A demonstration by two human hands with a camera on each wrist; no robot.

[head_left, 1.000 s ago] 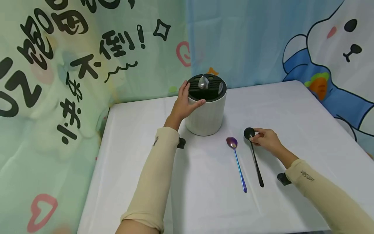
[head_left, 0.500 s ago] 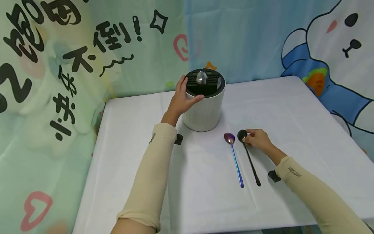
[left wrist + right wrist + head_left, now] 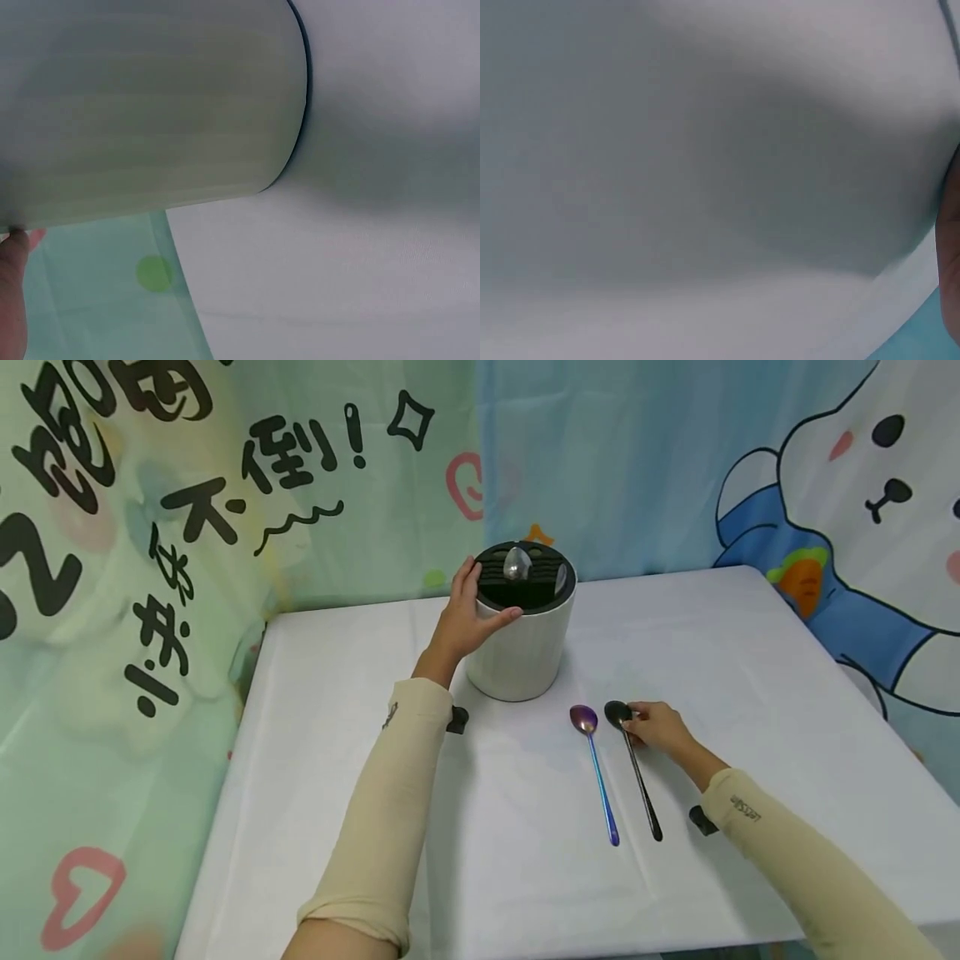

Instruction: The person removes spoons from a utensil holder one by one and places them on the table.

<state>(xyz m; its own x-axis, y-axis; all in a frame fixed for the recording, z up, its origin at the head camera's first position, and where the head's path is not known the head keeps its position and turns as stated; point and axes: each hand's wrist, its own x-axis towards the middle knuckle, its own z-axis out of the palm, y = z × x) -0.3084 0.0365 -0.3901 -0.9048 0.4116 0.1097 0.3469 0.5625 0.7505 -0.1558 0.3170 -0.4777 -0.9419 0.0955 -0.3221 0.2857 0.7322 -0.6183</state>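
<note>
A white cylindrical cutlery holder (image 3: 517, 656) with a black slotted top stands at the back of the table. A silver spoon (image 3: 517, 564) stands in it, bowl up; another shiny piece (image 3: 561, 578) shows at the right of the opening. My left hand (image 3: 463, 618) rests against the holder's left side, fingers extended near the rim and thumb across the front. With my right hand (image 3: 657, 727) I pinch a black long-handled spoon (image 3: 641, 781) near its bowl. Left of it lies a purple-blue long-handled spoon (image 3: 600, 777). The right wrist view shows only part of a finger (image 3: 949, 262).
A white cloth covers the table (image 3: 360, 710). Printed curtains (image 3: 600, 468) hang close behind the table and along its left side. The table's front edge runs along the bottom of the head view.
My right hand has shifted left, bringing the black spoon's bowl slightly closer to the purple-blue spoon. My left hand stays against the holder. The head view has shifted slightly.
</note>
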